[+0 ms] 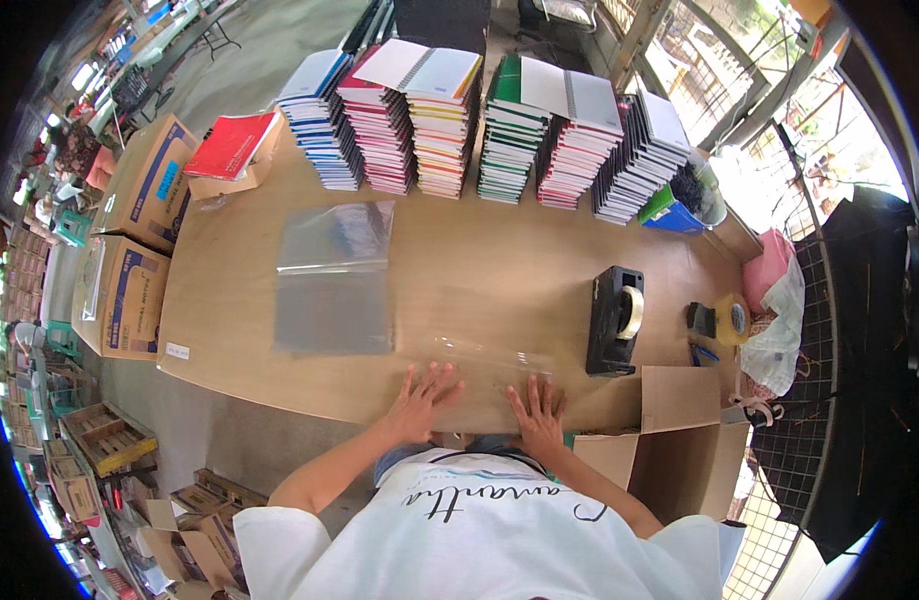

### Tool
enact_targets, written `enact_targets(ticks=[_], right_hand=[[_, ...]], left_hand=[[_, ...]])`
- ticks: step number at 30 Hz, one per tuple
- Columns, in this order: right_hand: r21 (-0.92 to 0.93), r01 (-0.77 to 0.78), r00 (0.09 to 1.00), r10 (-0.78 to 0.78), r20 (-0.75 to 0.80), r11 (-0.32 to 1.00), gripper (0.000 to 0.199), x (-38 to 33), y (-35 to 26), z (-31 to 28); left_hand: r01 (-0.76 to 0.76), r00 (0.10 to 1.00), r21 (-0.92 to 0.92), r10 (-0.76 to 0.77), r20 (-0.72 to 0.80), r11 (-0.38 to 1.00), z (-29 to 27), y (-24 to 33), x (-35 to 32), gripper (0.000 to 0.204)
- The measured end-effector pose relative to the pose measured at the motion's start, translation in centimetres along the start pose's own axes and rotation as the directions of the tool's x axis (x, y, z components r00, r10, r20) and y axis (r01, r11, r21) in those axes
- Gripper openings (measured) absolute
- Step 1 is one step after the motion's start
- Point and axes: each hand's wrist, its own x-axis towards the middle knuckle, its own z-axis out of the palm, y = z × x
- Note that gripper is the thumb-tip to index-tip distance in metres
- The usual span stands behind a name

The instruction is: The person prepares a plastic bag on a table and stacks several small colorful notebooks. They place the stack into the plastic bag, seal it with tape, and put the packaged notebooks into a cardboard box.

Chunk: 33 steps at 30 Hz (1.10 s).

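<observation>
My left hand [421,405] lies at the table's near edge with its fingers spread. To its right my right hand [539,417] rests the same way, fingers apart and pointing away from me. Just beyond the fingertips a thin clear plastic sleeve [491,356] lies flat; its outline is faint, and whether the fingers press on it I cannot tell. A pile of clear plastic sleeves [333,305] is further left. Off to the right stands a black tape dispenser [601,325] with a roll of tape [629,312].
Stacks of spiral notebooks [441,140] line the far side of the wooden table [479,260]. Cardboard boxes [134,295] stand at the left, one under a red notebook [231,145]. An open carton [679,460] is by my right arm. Packing tape [731,320] lies far right.
</observation>
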Motion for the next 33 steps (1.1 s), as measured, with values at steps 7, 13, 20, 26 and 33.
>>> enact_targets(ticks=[7, 13, 20, 26, 33], right_hand=[[-0.154, 0.128, 0.991, -0.131, -0.014, 0.98, 0.086, 0.0, 2.2, -0.5], [0.089, 0.108, 0.969, -0.085, -0.232, 0.99, 0.066, 9.9, 1.0, -9.3], [0.161, -0.114, 0.96, 0.15, -0.237, 0.98, 0.059, 20.3, 2.0, -9.2], [0.394, 0.291, 0.907, -0.12, -0.403, 0.872, 0.044, 24.1, -6.4, -25.4], [0.124, 0.506, 0.662, -0.293, -0.69, 0.853, 0.027, 29.1, -9.6, -37.4]], left_hand=[[-0.034, 0.995, -0.083, 0.042, 0.094, 0.996, -3.4, -1.3, -1.0, 0.098], [-0.055, 0.998, -0.174, 0.053, -0.017, 0.983, -5.0, -4.8, 4.3, 0.074], [0.112, 0.781, -0.774, -0.537, -0.318, 0.623, -7.9, -17.3, 11.4, 0.066], [-0.688, 0.145, -0.712, -0.988, 0.053, -0.139, -31.2, -39.6, 9.4, 0.062], [0.107, 0.115, -0.57, -0.579, -0.807, 0.815, -35.4, -39.5, 10.8, 0.048]])
